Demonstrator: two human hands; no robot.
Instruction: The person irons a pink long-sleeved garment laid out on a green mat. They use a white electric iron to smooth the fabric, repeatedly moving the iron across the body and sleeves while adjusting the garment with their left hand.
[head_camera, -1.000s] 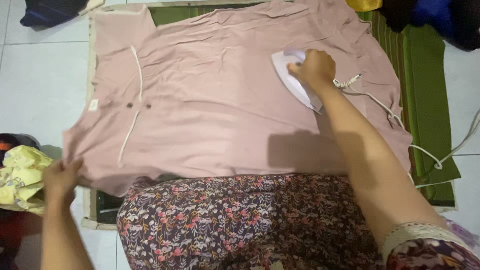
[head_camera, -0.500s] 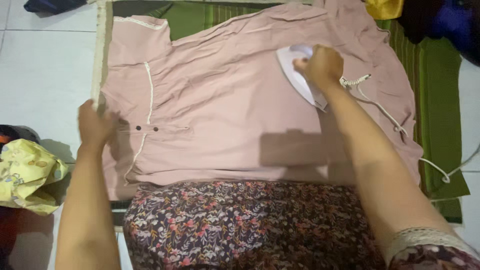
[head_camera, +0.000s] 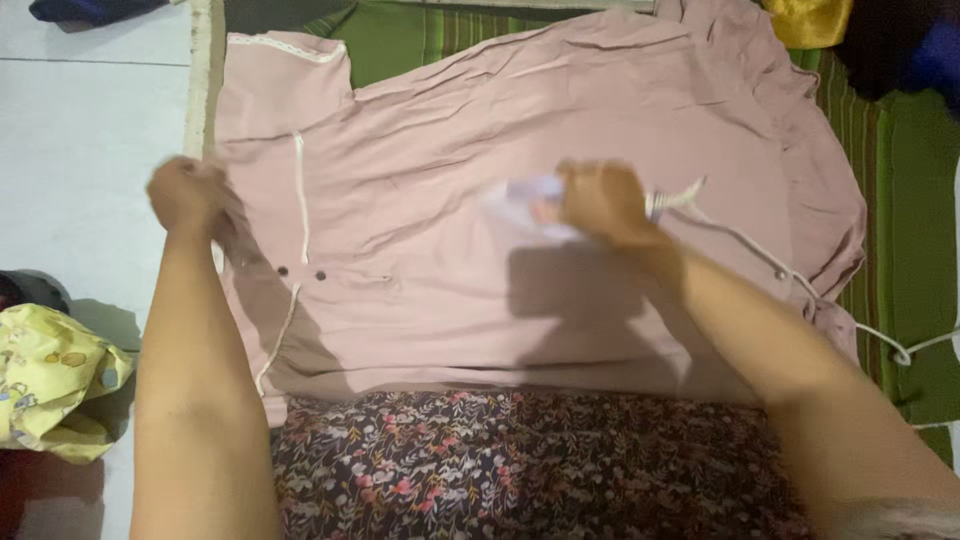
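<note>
A dusty pink garment (head_camera: 480, 130) with white piping and two dark buttons lies spread over a green striped mat (head_camera: 890, 170). My right hand (head_camera: 600, 200) grips the handle of a white iron (head_camera: 525, 200), blurred by motion, in the middle of the garment. A white cord (head_camera: 760, 255) trails from the iron to the right. At the garment's left edge my left hand (head_camera: 185, 195) is closed on the fabric near the piping.
My floral skirt (head_camera: 520, 465) covers the near edge of the mat. A yellow patterned cloth (head_camera: 50, 380) lies on the white tiled floor at the left. Dark and yellow clothes are piled at the top right (head_camera: 880, 35).
The iron and my right hand have slid from the upper right toward the garment's middle. My left hand rose from the garment's lower left corner to its left edge by the piping.
</note>
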